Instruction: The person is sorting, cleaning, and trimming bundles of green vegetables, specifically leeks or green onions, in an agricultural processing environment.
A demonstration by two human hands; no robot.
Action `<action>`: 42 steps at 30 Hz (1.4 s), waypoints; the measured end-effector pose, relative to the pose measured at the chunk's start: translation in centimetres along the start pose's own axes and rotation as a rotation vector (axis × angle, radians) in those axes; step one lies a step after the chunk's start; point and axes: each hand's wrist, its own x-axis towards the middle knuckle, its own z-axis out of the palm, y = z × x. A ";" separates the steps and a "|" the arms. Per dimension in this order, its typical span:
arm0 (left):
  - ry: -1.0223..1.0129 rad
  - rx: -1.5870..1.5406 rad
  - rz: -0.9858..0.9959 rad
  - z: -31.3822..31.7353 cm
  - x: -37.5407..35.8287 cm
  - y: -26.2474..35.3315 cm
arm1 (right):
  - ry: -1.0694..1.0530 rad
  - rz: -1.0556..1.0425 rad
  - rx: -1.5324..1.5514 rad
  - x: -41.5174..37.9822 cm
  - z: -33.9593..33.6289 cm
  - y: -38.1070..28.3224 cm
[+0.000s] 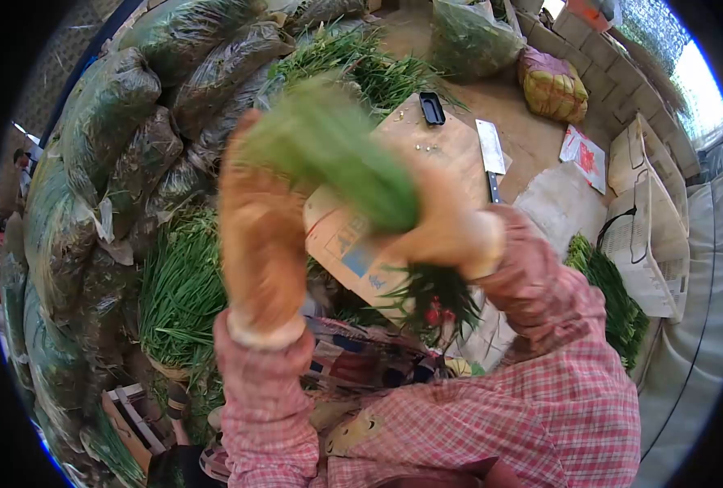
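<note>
A blurred bundle of long green leaves, like garlic chives (pixel 337 150), is tilted in front of me, its lower end hanging beneath my right hand. My gloved right hand (pixel 447 215) wraps around the bundle. On the left, my gloved left hand (pixel 264 220) is upright with fingers stretched out, beside the bundle's upper end; motion blur hides whether it touches. Below the bundle lies a flattened cardboard sheet (pixel 353 244) with printing. A cleaver (pixel 490 146) with a dark handle and a small black tray (pixel 431 109) lie beyond.
Stuffed plastic bags (pixel 109 106) pile up along the left. Loose greens (pixel 186 285) lie at lower left, with another heap (pixel 361 65) at the back. A white plastic crate (pixel 650 244) stands right, near more greens (pixel 613 293). A yellow-purple bundle (pixel 552 85) sits by the block wall.
</note>
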 end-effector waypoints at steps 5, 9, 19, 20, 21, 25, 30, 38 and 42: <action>-0.091 1.127 -0.059 -9.6 -0.6 -18.9 | 0.998 0.082 0.044 -5.6 -13.8 2.1; -0.139 1.658 -0.110 -13.3 -1.5 -25.3 | 1.269 -0.287 0.400 -8.0 -22.1 3.0; 0.289 1.545 0.162 -20.7 -1.5 -24.1 | 1.330 0.194 0.517 -3.7 -5.4 22.4; 0.546 1.345 -0.044 -18.3 0.3 -20.7 | 1.189 0.346 0.787 -4.8 -3.4 23.6; 0.555 1.499 -0.051 -20.0 1.5 -18.6 | 1.046 0.386 0.774 -4.3 -1.6 21.8; 0.632 1.392 0.122 -20.7 6.5 -12.4 | 0.595 0.792 1.375 -8.1 -0.7 19.1; 0.281 1.377 0.305 -11.8 8.7 -14.5 | 0.692 0.676 0.708 -11.1 -12.1 13.1; 0.001 1.405 -0.348 -6.8 0.2 -30.9 | 0.320 0.456 -0.666 -7.4 -12.4 13.9; -0.038 1.420 -0.300 -8.4 -1.0 -33.2 | 0.229 0.516 -0.633 -2.4 -6.3 17.5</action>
